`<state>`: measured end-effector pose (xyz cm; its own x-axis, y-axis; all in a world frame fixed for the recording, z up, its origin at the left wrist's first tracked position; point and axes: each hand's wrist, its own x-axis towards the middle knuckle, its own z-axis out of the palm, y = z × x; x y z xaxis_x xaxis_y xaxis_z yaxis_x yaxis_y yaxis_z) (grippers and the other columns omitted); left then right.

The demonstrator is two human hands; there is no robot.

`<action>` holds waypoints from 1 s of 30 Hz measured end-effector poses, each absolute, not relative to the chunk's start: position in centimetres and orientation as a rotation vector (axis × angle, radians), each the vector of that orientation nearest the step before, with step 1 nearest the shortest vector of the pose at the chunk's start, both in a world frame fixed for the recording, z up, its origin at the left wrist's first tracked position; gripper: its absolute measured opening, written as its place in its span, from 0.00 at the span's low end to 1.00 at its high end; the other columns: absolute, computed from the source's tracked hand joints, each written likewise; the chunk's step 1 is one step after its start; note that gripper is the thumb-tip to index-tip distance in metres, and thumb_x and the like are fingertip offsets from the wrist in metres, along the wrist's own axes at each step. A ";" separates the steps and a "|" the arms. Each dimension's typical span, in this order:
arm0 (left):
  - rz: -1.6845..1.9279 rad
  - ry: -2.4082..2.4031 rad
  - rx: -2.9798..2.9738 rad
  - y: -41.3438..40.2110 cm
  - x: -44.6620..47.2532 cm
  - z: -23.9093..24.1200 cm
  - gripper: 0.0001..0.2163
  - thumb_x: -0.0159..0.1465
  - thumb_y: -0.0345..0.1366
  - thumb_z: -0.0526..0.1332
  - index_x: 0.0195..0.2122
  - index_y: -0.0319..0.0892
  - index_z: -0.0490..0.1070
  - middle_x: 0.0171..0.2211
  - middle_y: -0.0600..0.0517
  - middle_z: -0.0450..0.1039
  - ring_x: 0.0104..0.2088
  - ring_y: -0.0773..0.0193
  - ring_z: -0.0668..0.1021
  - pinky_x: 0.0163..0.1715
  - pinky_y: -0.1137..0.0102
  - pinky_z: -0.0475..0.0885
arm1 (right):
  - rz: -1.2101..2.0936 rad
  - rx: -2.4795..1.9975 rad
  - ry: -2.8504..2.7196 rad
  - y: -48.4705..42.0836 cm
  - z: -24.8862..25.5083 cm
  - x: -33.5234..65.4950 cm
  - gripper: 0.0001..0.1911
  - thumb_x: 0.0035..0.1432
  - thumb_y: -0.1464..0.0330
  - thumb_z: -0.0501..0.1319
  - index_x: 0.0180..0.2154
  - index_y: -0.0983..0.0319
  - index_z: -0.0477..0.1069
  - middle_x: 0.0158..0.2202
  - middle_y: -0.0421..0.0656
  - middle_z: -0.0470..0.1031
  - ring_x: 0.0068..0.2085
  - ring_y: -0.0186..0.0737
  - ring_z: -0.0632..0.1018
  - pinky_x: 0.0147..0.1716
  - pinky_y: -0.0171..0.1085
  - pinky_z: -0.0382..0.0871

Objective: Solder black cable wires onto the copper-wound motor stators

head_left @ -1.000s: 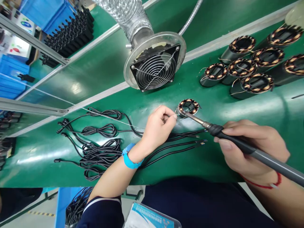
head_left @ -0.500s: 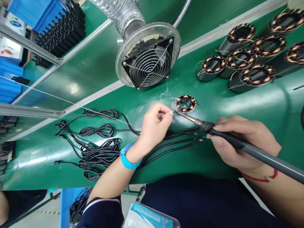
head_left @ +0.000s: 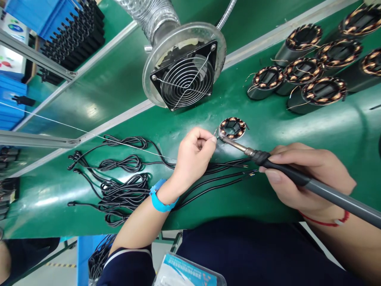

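Note:
My right hand [head_left: 309,178] is wrapped around the dark handle of a soldering iron [head_left: 285,169]. Its metal tip touches the left edge of a round motor stator [head_left: 232,128] with copper windings, which stands on the green bench. At that same edge, my left hand [head_left: 196,153] pinches a thin wire [head_left: 217,137] between thumb and forefinger. A fine pale strand [head_left: 131,145] runs in from the left and disappears behind this hand; whether it is the pinched wire, I cannot tell. Below the hand lie black cables [head_left: 220,186] with stripped ends.
A fume extractor fan [head_left: 187,81] on a silver duct hangs just beyond the stator. Several wound stators [head_left: 323,91] stand at the back right. Coiled black cables [head_left: 125,188] lie on the left, and a blue bin [head_left: 81,258] sits below the bench edge.
The whitish smoke at the soldering tip has thinned, and a copper wire end shows beside the left fingertips. Both hands keep nearly the same place; the view has shifted slightly.

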<state>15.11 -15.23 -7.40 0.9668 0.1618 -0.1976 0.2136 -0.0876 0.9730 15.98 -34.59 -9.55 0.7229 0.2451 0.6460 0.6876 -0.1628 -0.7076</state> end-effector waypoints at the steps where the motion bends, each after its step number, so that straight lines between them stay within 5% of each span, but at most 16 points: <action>1: -0.043 0.288 1.669 -15.2 15.1 -7.4 0.05 0.60 0.30 0.60 0.27 0.42 0.64 0.18 0.61 0.62 0.17 0.76 0.64 0.17 0.77 0.59 | -0.469 -1.727 -0.745 -34.6 -9.5 16.0 0.08 0.54 0.72 0.63 0.38 0.60 0.71 0.25 0.39 0.70 0.22 0.34 0.74 0.18 0.34 0.69; 11: -0.033 0.286 1.685 -15.3 15.2 -7.4 0.05 0.60 0.30 0.59 0.27 0.42 0.64 0.18 0.61 0.61 0.17 0.76 0.63 0.18 0.76 0.58 | -0.566 -1.838 -0.826 -34.6 -8.6 16.6 0.16 0.52 0.74 0.65 0.44 0.58 0.71 0.28 0.42 0.75 0.28 0.38 0.76 0.25 0.38 0.73; 15: -0.028 0.282 1.690 -15.3 15.2 -7.4 0.06 0.60 0.30 0.60 0.27 0.43 0.64 0.17 0.61 0.61 0.17 0.75 0.63 0.18 0.76 0.58 | -0.461 -2.056 -0.843 -34.1 -6.9 16.6 0.18 0.60 0.70 0.62 0.52 0.55 0.69 0.39 0.44 0.80 0.36 0.41 0.80 0.34 0.39 0.76; 19: -0.035 0.281 1.684 -15.3 15.2 -7.4 0.05 0.60 0.30 0.59 0.28 0.42 0.64 0.17 0.61 0.61 0.16 0.75 0.62 0.17 0.76 0.56 | -0.305 -2.168 -0.840 -33.3 -5.4 17.3 0.19 0.67 0.65 0.55 0.58 0.53 0.64 0.40 0.40 0.81 0.36 0.41 0.81 0.33 0.39 0.76; 25: -0.044 0.292 1.691 -15.3 15.3 -7.2 0.05 0.60 0.30 0.59 0.27 0.42 0.64 0.18 0.61 0.62 0.17 0.76 0.63 0.17 0.77 0.57 | -0.253 -2.139 -0.825 -31.9 -7.0 18.2 0.25 0.61 0.69 0.59 0.59 0.53 0.61 0.47 0.43 0.78 0.48 0.50 0.79 0.43 0.49 0.75; 30: -0.042 0.296 1.688 -15.3 15.3 -7.2 0.05 0.60 0.30 0.60 0.28 0.42 0.65 0.18 0.61 0.62 0.16 0.76 0.63 0.17 0.78 0.57 | -0.296 -2.103 -0.818 -31.6 -8.3 18.2 0.25 0.60 0.71 0.59 0.58 0.51 0.60 0.45 0.41 0.79 0.46 0.49 0.79 0.44 0.50 0.74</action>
